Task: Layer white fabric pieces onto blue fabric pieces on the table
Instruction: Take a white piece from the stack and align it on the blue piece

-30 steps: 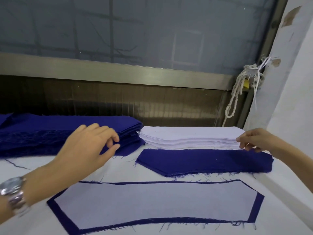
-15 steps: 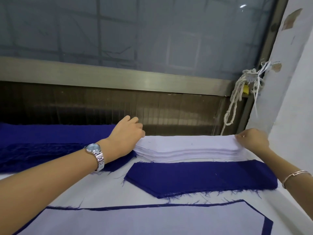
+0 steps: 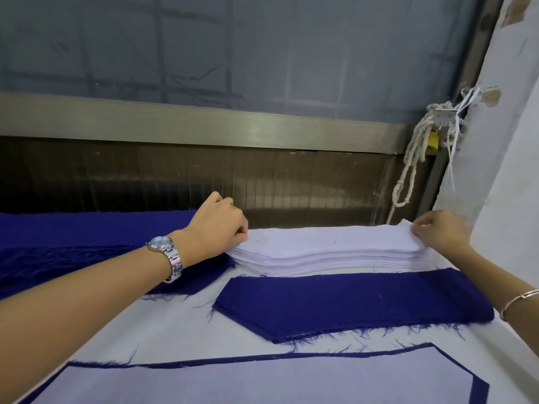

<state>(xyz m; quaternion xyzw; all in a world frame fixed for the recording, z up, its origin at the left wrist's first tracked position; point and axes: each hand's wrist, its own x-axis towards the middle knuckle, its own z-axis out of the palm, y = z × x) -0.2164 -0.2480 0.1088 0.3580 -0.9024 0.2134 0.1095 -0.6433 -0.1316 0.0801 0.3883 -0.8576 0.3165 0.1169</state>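
A stack of white fabric pieces lies at the back of the table. My left hand pinches the top white piece at the stack's left end. My right hand pinches and lifts the same top layers at the right end. In front of the stack lies a bare blue fabric piece with frayed edges. Nearest to me, a white piece lies on a blue piece, which shows as a blue border around it.
A thick pile of blue fabric fills the back left. The table has a white cover. A dark wall with a metal rail runs behind it. A knotted rope hangs by the white pillar at right.
My left hand travelled from the blue pile to the left end of the white stack and closed on its top piece. My right hand raised the right end slightly. The view shifted down.
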